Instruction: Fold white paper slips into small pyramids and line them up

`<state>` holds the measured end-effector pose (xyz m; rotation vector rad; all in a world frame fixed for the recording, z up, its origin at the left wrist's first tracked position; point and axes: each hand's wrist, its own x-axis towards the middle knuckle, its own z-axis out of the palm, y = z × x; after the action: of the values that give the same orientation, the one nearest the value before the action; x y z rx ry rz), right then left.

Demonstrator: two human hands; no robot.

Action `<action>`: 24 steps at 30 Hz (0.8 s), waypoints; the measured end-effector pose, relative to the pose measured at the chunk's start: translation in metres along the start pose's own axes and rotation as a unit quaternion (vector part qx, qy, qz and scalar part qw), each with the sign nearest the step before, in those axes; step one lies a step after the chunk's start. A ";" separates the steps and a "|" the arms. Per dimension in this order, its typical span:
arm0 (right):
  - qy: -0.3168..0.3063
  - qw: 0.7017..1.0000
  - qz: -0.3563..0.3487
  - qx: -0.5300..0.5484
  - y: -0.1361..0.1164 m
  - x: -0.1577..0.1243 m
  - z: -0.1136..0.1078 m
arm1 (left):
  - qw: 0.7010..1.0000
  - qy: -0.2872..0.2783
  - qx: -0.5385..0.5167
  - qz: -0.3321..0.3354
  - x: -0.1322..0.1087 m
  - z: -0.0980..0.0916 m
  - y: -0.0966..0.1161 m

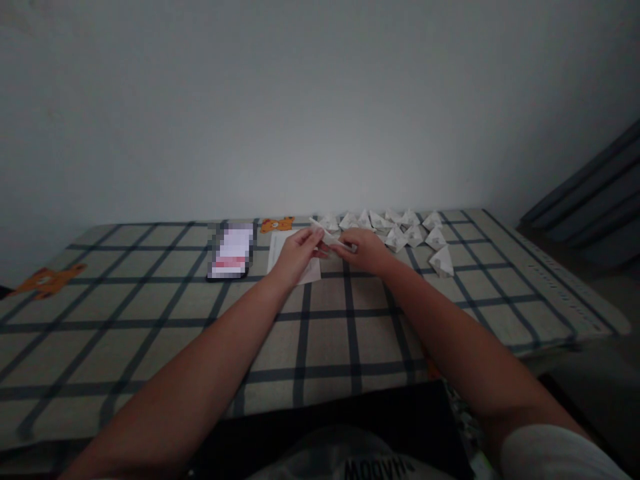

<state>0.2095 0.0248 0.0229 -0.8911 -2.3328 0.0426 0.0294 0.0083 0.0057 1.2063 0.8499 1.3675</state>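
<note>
Both my hands meet over the far middle of the checked cloth (150, 320). My left hand (296, 257) and my right hand (364, 249) pinch the two ends of a small folded white paper piece (327, 236), held just above the surface. Under my left hand lies a flat white sheet of paper (280, 248). To the right, along the far edge, sit several folded white paper shapes (400, 230), one of them apart at the near right (442, 261).
A phone with a lit screen (231, 251) lies left of the sheet. An orange bear print (277, 225) and another (47, 280) mark the cloth. A pale wall stands behind; dark slats (590, 193) lean at the far right.
</note>
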 end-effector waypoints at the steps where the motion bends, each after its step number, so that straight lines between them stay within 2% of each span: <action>1: 0.008 1.000 0.004 -0.016 0.002 0.000 0.001 | 1.000 -0.013 0.007 -0.012 -0.001 0.001 0.000; 3: 0.019 0.999 0.016 -0.037 0.004 0.000 0.001 | 0.999 -0.027 0.010 -0.032 -0.002 0.002 0.001; 7: 0.026 0.998 0.031 -0.043 0.003 0.000 0.000 | 0.999 -0.009 -0.009 -0.050 -0.002 0.002 0.000; 12: -0.008 0.999 0.047 0.010 -0.003 0.000 -0.006 | 0.999 -0.016 0.001 -0.033 0.000 0.001 -0.001; 18: -0.018 0.995 0.066 0.067 -0.001 0.001 -0.006 | 0.999 -0.033 0.035 -0.020 -0.001 0.000 -0.003; 24: -0.001 0.999 0.049 0.022 0.002 0.001 -0.005 | 0.997 -0.063 0.032 -0.024 -0.001 -0.005 -0.005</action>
<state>0.2126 0.0264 0.0270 -0.9822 -2.2804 0.1352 0.0258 0.0091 0.0002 1.2985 0.8332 1.2214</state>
